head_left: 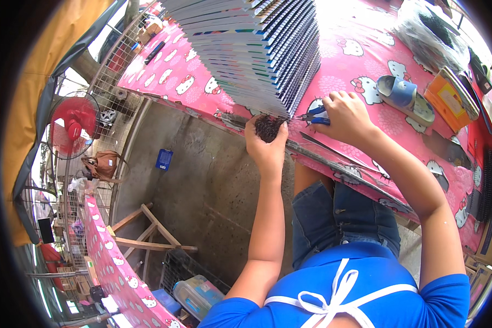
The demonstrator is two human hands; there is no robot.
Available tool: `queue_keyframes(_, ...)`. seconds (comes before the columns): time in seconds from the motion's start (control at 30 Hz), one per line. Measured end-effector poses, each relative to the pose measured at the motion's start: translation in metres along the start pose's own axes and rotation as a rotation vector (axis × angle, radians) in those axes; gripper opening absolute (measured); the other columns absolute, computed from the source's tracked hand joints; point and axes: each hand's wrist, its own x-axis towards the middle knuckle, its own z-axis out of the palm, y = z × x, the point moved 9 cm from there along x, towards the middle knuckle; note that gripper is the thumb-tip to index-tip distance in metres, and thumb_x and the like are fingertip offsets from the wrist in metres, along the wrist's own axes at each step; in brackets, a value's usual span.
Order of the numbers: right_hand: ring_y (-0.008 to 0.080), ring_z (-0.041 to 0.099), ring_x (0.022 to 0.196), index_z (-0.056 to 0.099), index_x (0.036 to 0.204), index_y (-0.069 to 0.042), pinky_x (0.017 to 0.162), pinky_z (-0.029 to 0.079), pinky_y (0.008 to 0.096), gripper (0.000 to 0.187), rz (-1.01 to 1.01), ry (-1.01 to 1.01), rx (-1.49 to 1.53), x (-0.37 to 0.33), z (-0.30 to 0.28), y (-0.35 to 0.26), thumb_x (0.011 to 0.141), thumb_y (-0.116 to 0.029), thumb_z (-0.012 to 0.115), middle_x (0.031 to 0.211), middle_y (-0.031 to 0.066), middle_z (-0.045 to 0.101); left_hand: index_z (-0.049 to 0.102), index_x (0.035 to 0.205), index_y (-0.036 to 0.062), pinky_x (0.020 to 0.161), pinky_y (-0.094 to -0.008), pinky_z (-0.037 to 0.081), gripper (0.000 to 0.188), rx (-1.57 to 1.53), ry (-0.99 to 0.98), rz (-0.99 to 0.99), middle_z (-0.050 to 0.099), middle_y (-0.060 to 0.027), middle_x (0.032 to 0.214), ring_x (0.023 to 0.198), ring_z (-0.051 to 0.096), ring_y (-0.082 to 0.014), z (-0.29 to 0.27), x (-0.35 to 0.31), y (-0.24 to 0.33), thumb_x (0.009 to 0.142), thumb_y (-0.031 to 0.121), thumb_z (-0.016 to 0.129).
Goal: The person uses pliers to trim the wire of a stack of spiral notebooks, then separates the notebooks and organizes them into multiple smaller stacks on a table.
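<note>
A tall stack of spiral-bound books [246, 60] with black coil spines stands at the table's near edge. My left hand [265, 145] is at the stack's bottom corner, its fingers curled round a clump of small dark bits [269, 129] that look like cut coil ends. Just right of that corner, my right hand [349, 116] grips blue-handled cutting pliers [316, 116]. Their jaws point left toward the lowest coils; whether they touch a coil is too small to tell.
The table [333, 82] has a pink patterned cover. On its right lie a blue-and-grey holder [402, 95], an orange pad [447, 101], a clear plastic bag [429, 38] and black coils [478, 188]. Left are a red fan [74, 127], a blue box [164, 159] on the floor and wooden legs [153, 235].
</note>
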Motion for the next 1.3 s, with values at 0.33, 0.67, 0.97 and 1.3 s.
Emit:
queue_keyframes(0.33, 0.0294, 0.067, 0.069, 0.066, 0.073, -0.003, 0.065, 0.053, 0.0401, 0.047, 0.043, -0.226, 0.112, 0.008, 0.010, -0.005, 0.076, -0.050, 0.064, 0.071, 0.0134, 0.066, 0.057, 0.100, -0.0002, 0.077, -0.0290, 0.049, 0.044, 0.270, -0.012, 0.202, 0.063, -0.0075, 0.093, 0.083, 0.059, -0.0147, 0.006, -0.002, 0.023, 0.067, 0.011, 0.083)
queue_keyframes(0.67, 0.0275, 0.068, 0.070, 0.067, 0.073, -0.001, 0.059, 0.052, 0.0394, 0.046, 0.002, -0.062, -0.006, 0.005, 0.004, -0.004, 0.072, -0.048, 0.068, 0.074, 0.0136, 0.067, 0.057, 0.100, -0.0004, 0.076, -0.0284, 0.048, 0.039, 0.002, -0.012, 0.007, 0.064, -0.0073, 0.092, 0.081, 0.059, -0.0143, 0.003, 0.002, 0.002, 0.069, 0.007, 0.080)
queue_keyframes(0.97, 0.0299, 0.066, 0.067, 0.065, 0.073, -0.001, 0.064, 0.053, 0.0401, 0.049, -0.005, -0.256, 0.058, 0.015, 0.008, -0.012, 0.073, -0.050, 0.068, 0.069, 0.0142, 0.065, 0.055, 0.100, -0.0004, 0.080, -0.0360, 0.046, 0.042, 0.268, -0.062, 0.311, 0.058, -0.0116, 0.094, 0.088, 0.057, -0.0251, 0.010, -0.003, 0.033, 0.067, 0.009, 0.080)
queue_keyframes(1.3, 0.0206, 0.059, 0.051, 0.065, 0.073, 0.001, 0.048, 0.049, 0.0319, 0.058, 0.286, -0.568, 0.629, -0.044, 0.003, 0.055, 0.079, -0.057, 0.061, 0.061, 0.0095, 0.061, 0.055, 0.098, 0.0006, 0.080, -0.0369, 0.046, 0.040, 0.236, -0.117, 0.356, 0.057, -0.0122, 0.094, 0.088, 0.057, -0.0265, 0.011, -0.009, 0.036, 0.066, 0.004, 0.078)
